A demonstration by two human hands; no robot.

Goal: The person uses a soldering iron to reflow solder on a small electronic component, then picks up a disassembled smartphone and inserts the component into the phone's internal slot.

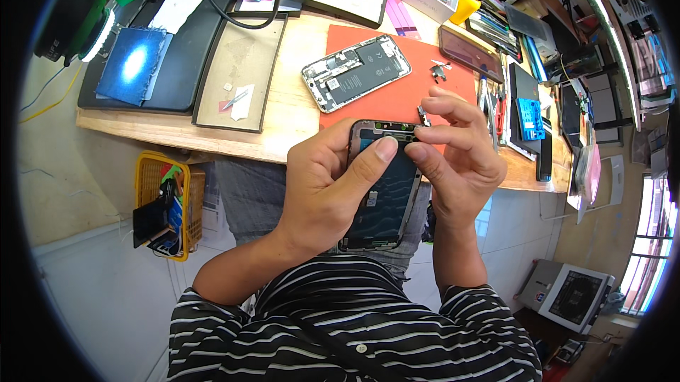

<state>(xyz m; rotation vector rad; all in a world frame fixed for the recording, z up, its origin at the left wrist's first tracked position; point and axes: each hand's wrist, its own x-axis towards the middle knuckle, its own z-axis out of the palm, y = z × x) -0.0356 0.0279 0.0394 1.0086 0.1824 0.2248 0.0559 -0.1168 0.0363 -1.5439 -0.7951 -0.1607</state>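
Currently, both hands work in front of the person, just before the table edge.
Left hand (322, 187): it holds the phone screen panel (382, 194) from the left side; the fingers are wrapped behind the panel and the thumb lies across its back, with the tip near the top edge.
Right hand (457, 152): the thumb and the index finger are pressed together at the top right corner of the panel, pinching a small part there; what exactly is between them I cannot tell. The other fingers are spread loose above.
Screen panel: it is held almost upright, the dark back side to the camera, above the person's lap and partly in front of the orange mat (397, 98).
Opened phone body (356, 72): it lies tilted on the orange mat, with the inside and the black battery showing, well apart from the hands.
Small metal parts (439, 69): they lie on the mat to the right of the phone body.
Wooden table (287, 116): it carries the mat, a black tray (166, 91) with a blue cloth (132, 64) at the left, and a blue tool holder (530, 118) at the right.
Yellow basket (166, 201): it hangs below the table at the left.
Yellow bottle (469, 5): it stands at the far side of the table.
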